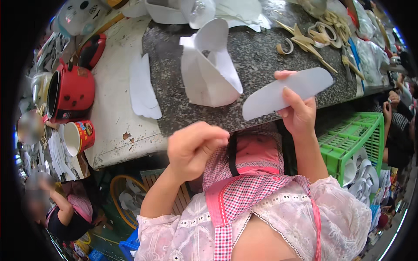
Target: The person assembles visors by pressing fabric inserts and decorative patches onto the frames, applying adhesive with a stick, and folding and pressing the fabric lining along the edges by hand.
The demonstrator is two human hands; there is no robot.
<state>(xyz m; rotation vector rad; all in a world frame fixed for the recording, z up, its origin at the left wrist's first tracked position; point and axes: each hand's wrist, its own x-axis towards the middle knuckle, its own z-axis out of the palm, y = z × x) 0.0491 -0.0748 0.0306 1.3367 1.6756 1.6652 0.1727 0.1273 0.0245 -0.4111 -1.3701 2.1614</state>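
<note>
A red pot (80, 93) stands by the counter's (115, 102) left edge; white cutouts (143, 87) lie farther in. The left hand (192, 147) is at the front edge, fingers curled closed. Behind it, a folded white piece (198, 82) stands. The right hand (299, 109) holds a white sole (269, 99) between thumb and fingers, above the front edge, toward the right corner.

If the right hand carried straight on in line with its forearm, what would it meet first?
Probably the curled tan strip on the speckled worktop, beyond the white flat piece the right hand holds; its height is unclear, so it might pass over.
</note>
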